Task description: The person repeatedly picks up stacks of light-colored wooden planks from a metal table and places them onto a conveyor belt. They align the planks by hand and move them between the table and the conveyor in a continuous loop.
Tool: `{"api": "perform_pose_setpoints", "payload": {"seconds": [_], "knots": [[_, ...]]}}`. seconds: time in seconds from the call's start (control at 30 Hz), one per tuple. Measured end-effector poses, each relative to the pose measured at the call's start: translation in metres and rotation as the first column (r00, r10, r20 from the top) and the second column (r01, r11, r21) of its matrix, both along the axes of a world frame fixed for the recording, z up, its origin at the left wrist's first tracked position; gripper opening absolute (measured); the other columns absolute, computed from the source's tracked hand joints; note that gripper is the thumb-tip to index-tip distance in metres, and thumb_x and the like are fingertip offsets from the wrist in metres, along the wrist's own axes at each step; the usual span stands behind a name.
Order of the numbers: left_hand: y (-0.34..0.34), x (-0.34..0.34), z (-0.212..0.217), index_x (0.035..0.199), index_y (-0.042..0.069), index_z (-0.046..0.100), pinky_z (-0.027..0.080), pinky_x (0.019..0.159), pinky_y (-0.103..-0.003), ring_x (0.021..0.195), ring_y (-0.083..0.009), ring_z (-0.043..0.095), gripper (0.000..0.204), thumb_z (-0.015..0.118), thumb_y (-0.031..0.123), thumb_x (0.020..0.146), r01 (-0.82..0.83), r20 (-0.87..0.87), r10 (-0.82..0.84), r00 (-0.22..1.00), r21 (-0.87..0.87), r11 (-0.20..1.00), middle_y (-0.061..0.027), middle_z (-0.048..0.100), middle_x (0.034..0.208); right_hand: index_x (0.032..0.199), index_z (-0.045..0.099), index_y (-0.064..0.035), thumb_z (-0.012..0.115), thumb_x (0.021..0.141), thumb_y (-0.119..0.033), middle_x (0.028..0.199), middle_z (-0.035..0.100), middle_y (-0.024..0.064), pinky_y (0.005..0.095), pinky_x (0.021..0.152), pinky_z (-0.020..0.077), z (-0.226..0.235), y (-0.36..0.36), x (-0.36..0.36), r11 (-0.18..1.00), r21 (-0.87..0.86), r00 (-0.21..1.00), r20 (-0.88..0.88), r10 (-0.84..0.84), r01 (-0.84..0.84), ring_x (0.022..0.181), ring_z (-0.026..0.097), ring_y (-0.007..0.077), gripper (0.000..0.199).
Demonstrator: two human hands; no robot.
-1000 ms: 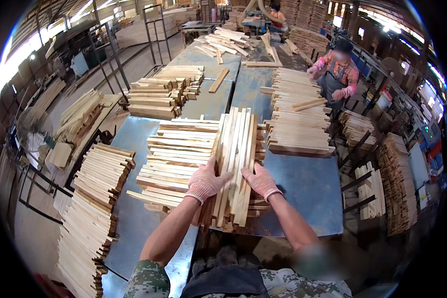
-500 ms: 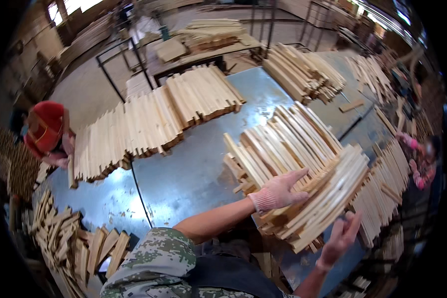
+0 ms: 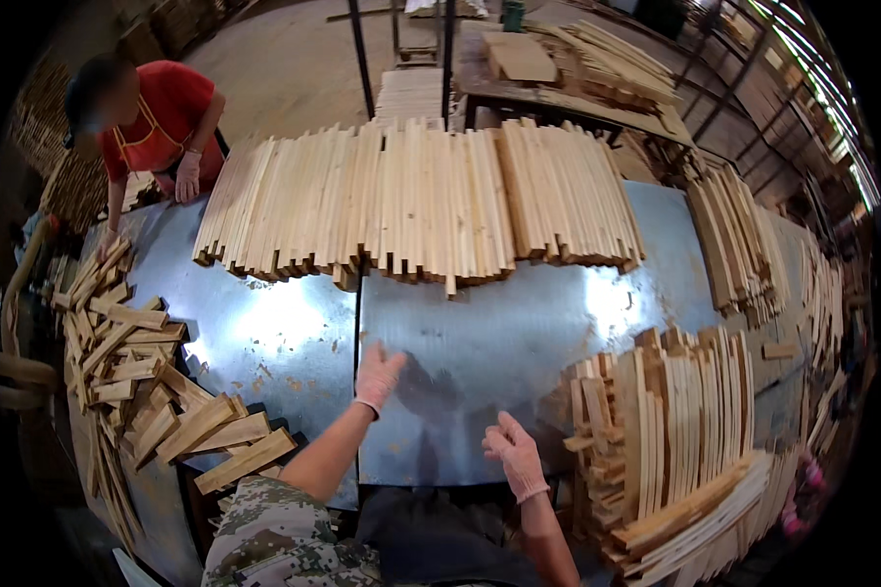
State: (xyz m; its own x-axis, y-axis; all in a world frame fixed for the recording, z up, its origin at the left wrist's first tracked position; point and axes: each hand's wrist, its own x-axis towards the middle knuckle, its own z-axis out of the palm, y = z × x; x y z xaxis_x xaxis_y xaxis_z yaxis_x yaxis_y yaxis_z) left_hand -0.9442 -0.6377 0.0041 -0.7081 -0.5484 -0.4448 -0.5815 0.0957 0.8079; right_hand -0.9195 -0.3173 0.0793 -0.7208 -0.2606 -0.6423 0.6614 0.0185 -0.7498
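Note:
My left hand, in a thin pale glove, hovers over the bare middle of the metal table, empty, its fingers apart. To its right my gloved right hand is near the table's front edge, loosely bent with fingers apart and nothing in it. Nearest the right hand stands a tall stack of wooden strips, with a tilted bundle of strips at its near side. Across the far side of the table runs a long row of wooden strips, laid side by side with uneven near ends.
Loose short wood pieces lie heaped at the left. A co-worker in a red top stands at the far left corner. More strips are piled at the far right. Pink sleeves of another person show at the right rim.
Both hands have left the strips of the right-hand stack and moved left over the bare metal. My view has turned left; the co-worker in red now stands more upright.

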Motion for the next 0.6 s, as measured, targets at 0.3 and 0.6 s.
{"api": "perform_pose_setpoints", "payload": {"seconds": [0.3, 0.6], "knots": [[-0.194, -0.107, -0.068, 0.165, -0.006, 0.025, 0.036, 0.123, -0.04, 0.151, -0.0415, 0.043, 0.112, 0.085, 0.036, 0.08, -0.329, -0.064, 0.323, 0.944, -0.15, 0.932, -0.031, 0.043, 0.163, 0.163, 0.034, 0.0044, 0.082, 0.089, -0.038, 0.155, 0.055, 0.0272, 0.0406, 0.12, 0.0405, -0.084, -0.101, -0.215, 0.731, 0.661, 0.86, -0.264, 0.437, -0.168, 0.142, 0.054, 0.0394, 0.097], [-0.219, -0.131, -0.079, 0.138, 0.0, 0.051, 0.052, 0.102, -0.043, 0.118, -0.0348, 0.065, 0.084, 0.089, 0.029, 0.069, -0.361, -0.043, 0.371, 0.927, -0.367, 0.858, -0.02, 0.066, 0.126, 0.162, 0.037, 0.0024, 0.075, 0.092, -0.041, 0.158, 0.05, 0.0282, 0.043, 0.122, 0.0385, -0.14, -0.15, -0.372, 0.677, 0.734, 0.846, -0.397, 0.357, 0.058, 0.146, 0.048, 0.0423, 0.091]]}}
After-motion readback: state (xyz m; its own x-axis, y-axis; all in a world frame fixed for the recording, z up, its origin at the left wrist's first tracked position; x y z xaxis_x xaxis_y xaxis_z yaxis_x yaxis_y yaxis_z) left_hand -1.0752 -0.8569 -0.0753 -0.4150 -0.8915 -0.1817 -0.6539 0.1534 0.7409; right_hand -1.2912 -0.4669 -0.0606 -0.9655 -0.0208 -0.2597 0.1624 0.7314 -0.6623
